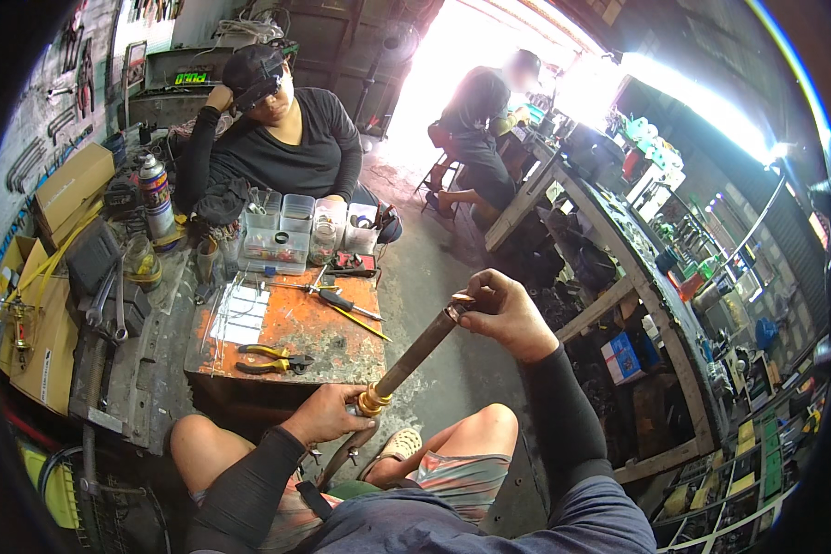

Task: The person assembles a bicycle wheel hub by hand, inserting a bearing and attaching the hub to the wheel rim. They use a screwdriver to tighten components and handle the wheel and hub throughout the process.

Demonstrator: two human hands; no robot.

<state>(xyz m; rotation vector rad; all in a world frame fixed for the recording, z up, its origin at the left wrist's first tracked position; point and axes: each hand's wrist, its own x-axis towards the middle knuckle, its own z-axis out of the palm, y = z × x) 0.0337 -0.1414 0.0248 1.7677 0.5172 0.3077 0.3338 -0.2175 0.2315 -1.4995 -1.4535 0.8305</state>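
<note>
A long, narrow, brownish metal tube [420, 349] slants up and away over the person's lap, in the gap between the knees and clear of the bench. Around its lower part sits a shiny, brass-coloured ringed collar [372, 403], and a darker length runs on below that toward the shorts. The bare left hand [332, 415] grasps the tube at the collar, fingers and thumb closed about it. The bare right hand [506, 316] has thumb and fingertips pinched together at the tube's upper end; whether they grip the rim or some small piece there, I cannot tell. Just beyond, to the left, stands a worn orange bench top [346, 349] bearing yellow-and-black pliers [272, 360], a screwdriver with a dark handle [339, 301] and a thin yellow stick [365, 327]. Clear plastic containers of small parts [275, 247] stand at its far edge. Farther left are a tall spray can [156, 198], steel wrenches [120, 305] and a brown cardboard box [74, 189]. A co-worker in a black top [295, 143] leans head on hand behind the containers, while another person [480, 111] sits near the bright doorway, beside a long wooden workbench [609, 226].
</note>
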